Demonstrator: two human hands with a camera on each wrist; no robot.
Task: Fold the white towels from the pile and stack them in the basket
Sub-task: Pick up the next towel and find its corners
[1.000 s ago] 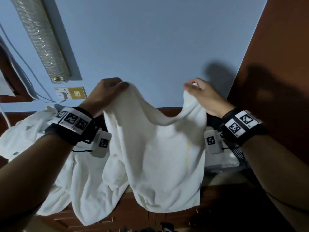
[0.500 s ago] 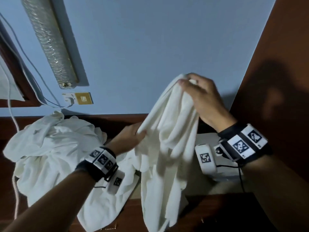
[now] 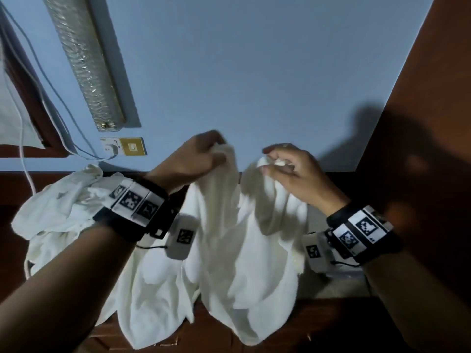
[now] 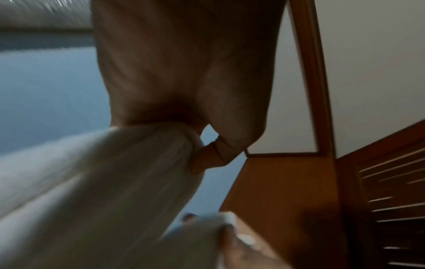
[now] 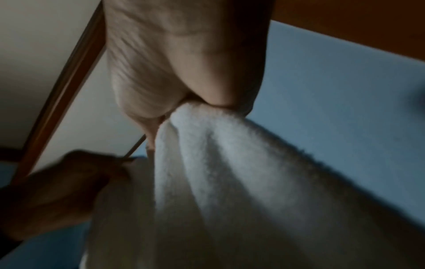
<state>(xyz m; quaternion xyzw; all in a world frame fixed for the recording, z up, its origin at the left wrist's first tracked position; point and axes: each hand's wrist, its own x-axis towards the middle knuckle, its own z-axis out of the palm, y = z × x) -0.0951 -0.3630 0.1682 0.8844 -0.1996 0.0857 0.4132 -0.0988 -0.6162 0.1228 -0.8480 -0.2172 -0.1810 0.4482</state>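
Both hands hold one white towel (image 3: 244, 263) up in front of the blue wall, and it hangs down in loose folds. My left hand (image 3: 204, 159) grips its top edge on the left; in the left wrist view the fingers curl round bunched cloth (image 4: 115, 172). My right hand (image 3: 283, 164) pinches the other top corner, seen as gathered towel (image 5: 207, 154) in the right wrist view. The pile of white towels (image 3: 63, 207) lies crumpled at the left on the dark wooden surface. The basket (image 3: 344, 273) shows only as a pale edge behind my right wrist.
A silver foil duct (image 3: 84, 62) runs down the wall at upper left, above a gold wall socket (image 3: 131, 147) with white cables (image 3: 25, 171) hanging beside it. A brown wooden panel (image 3: 420, 149) closes off the right side. The wooden top (image 3: 318, 324) shows below the towel.
My left hand rose from low on the towel to its top edge beside my right hand. The right hand dropped slightly, and the towel now hangs bunched between both hands.
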